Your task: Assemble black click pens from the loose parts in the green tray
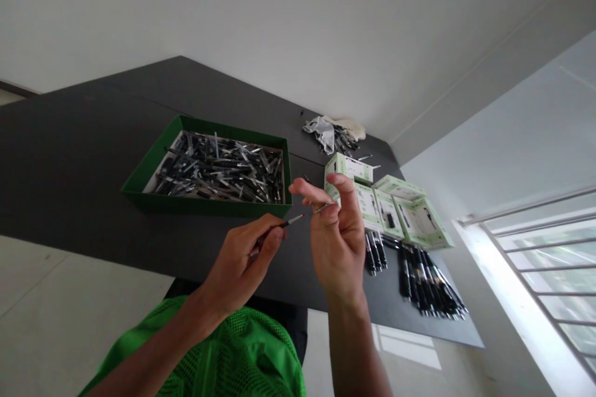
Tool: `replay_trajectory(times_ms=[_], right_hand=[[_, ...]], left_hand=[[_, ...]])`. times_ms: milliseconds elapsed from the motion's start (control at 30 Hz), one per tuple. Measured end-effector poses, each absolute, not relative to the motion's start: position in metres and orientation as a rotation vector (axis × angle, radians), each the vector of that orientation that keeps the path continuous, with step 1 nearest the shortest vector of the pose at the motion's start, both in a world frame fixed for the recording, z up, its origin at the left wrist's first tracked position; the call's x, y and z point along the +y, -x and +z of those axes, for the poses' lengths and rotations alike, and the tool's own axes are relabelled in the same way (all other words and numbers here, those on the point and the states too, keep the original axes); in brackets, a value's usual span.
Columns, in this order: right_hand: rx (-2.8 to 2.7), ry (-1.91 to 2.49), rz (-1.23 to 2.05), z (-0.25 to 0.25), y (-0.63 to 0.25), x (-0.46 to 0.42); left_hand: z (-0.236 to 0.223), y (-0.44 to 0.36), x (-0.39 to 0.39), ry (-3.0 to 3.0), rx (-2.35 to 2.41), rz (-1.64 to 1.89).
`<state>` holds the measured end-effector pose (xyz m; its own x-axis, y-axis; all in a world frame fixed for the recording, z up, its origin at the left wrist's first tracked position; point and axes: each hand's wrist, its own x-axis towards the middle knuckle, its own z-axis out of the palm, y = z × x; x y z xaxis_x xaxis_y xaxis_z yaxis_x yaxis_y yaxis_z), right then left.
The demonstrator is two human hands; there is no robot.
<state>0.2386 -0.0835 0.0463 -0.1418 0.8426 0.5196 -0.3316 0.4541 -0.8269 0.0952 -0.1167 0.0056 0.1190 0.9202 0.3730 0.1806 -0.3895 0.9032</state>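
My left hand (242,260) is closed in a pinch on a thin pen refill (291,221) with a pale, red-tipped end pointing right. My right hand (335,229) is raised beside it, thumb and forefinger pinched on a small silvery piece (322,208), the other fingers spread. The refill tip and the small piece are a short gap apart, above the dark grey table (93,155).
A green tray (158,161) full of black and silver pen parts stands behind the hands. Several green-and-white boxes (395,211) lie at the right, with rows of finished black pens (428,279) in front. A crumpled plastic bag (326,130) lies near the wall.
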Motion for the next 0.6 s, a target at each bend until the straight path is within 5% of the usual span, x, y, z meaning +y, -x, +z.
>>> replay_trajectory(times_ms=[600], right_hand=[[-1.296,0.508,1.130,0.034,-0.227,-0.095]], left_hand=[[-0.001,-0.099,-0.119,-1.756,1.050,1.395]])
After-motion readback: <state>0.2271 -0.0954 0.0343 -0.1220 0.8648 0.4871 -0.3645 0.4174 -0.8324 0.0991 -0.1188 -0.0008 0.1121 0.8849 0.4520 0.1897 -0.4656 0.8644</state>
